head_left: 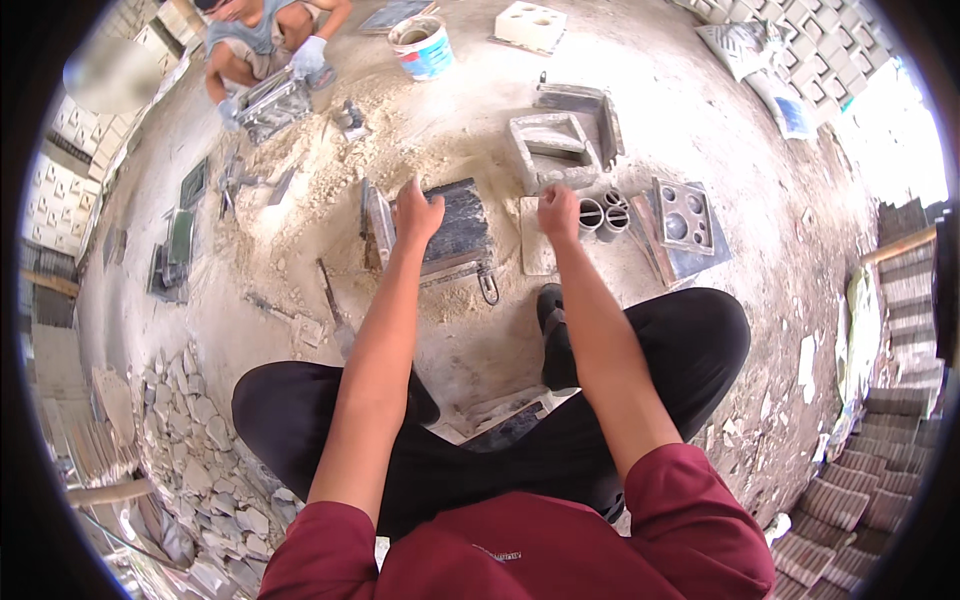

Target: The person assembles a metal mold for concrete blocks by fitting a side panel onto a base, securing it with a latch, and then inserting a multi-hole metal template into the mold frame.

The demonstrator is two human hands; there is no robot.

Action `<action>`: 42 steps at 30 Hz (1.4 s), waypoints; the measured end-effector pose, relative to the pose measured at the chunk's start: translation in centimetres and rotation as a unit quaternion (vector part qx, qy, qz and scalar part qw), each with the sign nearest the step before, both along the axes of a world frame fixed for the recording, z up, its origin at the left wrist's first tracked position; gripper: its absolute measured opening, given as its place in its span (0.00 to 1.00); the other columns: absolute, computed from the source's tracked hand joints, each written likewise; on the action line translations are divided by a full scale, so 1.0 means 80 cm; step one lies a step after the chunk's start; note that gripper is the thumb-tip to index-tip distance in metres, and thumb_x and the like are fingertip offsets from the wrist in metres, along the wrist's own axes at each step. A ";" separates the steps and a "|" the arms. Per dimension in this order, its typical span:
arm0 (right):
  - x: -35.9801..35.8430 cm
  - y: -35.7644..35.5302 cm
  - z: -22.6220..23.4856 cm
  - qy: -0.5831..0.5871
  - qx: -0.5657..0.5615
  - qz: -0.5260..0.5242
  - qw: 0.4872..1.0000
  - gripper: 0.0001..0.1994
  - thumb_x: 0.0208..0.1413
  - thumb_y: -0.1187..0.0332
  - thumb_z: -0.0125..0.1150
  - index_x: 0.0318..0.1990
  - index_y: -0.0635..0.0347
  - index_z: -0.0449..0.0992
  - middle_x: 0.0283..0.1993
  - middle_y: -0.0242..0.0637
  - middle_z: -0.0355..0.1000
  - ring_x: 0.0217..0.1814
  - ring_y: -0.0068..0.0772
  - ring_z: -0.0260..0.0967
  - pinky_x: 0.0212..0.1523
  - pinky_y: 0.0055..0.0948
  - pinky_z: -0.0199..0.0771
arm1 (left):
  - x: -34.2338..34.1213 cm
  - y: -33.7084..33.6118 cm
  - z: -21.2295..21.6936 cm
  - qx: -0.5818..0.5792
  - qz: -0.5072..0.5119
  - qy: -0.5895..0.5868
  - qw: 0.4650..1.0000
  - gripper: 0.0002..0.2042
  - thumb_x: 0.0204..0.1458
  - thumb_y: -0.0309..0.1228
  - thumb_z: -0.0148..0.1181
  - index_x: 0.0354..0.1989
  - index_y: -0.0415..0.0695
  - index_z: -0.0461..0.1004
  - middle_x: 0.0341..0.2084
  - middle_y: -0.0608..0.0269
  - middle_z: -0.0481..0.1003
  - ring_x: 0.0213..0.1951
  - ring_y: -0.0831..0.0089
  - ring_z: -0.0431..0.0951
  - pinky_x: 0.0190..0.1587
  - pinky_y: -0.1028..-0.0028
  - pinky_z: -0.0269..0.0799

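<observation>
My left hand (418,214) is over the left part of a dark flat plate (462,222), thumb spread away from the fingers, with nothing visible in it. Along the plate's left side stands a dusty metal bar (379,228); a looped metal handle (488,284) sticks out at its near right corner. My right hand (558,212) is closed above a pale square board (535,245); whatever its fingers hold, if anything, is hidden. Just right of it stand several short round tubes (604,214). Beyond it lies a dusty grey mould frame (553,145).
A mould plate with round holes (685,215) lies at right. Sandy powder (330,165) is heaped at left, a trowel (338,325) nearer. A bucket (421,50) and patterned block (529,27) stand far off. A gloved co-worker (270,50) handles another mould (275,105). Rubble (205,440) lies near left.
</observation>
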State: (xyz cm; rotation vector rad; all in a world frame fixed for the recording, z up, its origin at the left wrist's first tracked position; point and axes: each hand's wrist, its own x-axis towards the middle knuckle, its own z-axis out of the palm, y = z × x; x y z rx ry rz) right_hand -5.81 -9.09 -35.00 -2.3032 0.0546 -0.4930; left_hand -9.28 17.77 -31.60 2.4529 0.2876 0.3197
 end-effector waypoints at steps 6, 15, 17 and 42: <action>0.076 -0.079 0.054 0.050 0.046 -0.102 0.992 0.09 0.46 0.67 0.64 0.34 0.63 0.79 0.31 0.50 0.76 0.37 0.51 0.75 0.41 0.41 0.73 | 0.096 -0.090 0.042 -0.076 -0.095 0.006 0.993 0.29 0.45 0.37 0.59 0.57 0.36 0.66 0.51 0.38 0.71 0.56 0.49 0.70 0.58 0.63 0.65; 0.236 -0.150 0.001 0.065 -0.064 -0.132 0.987 0.20 0.52 0.66 0.56 0.49 0.70 0.69 0.51 0.60 0.65 0.55 0.57 0.64 0.57 0.43 0.64 | 0.311 -0.208 -0.033 -0.080 -0.191 0.015 0.978 0.27 0.45 0.34 0.57 0.55 0.35 0.67 0.48 0.39 0.73 0.54 0.49 0.71 0.57 0.62 0.66; 0.279 -0.160 -0.010 0.043 -0.119 -0.150 0.981 0.24 0.52 0.64 0.56 0.52 0.73 0.65 0.54 0.62 0.64 0.56 0.56 0.65 0.58 0.43 0.64 | 0.373 -0.221 -0.058 -0.073 -0.202 0.020 0.976 0.27 0.45 0.33 0.56 0.55 0.34 0.66 0.49 0.37 0.72 0.54 0.48 0.71 0.57 0.62 0.66; 0.265 -0.050 0.124 0.032 -0.021 0.014 0.999 0.18 0.49 0.59 0.62 0.35 0.70 0.75 0.33 0.55 0.75 0.39 0.57 0.74 0.41 0.43 0.71 | 0.391 -0.019 0.113 -0.163 -0.160 -0.090 0.969 0.27 0.55 0.42 0.51 0.59 0.34 0.66 0.56 0.51 0.70 0.59 0.66 0.68 0.58 0.72 0.60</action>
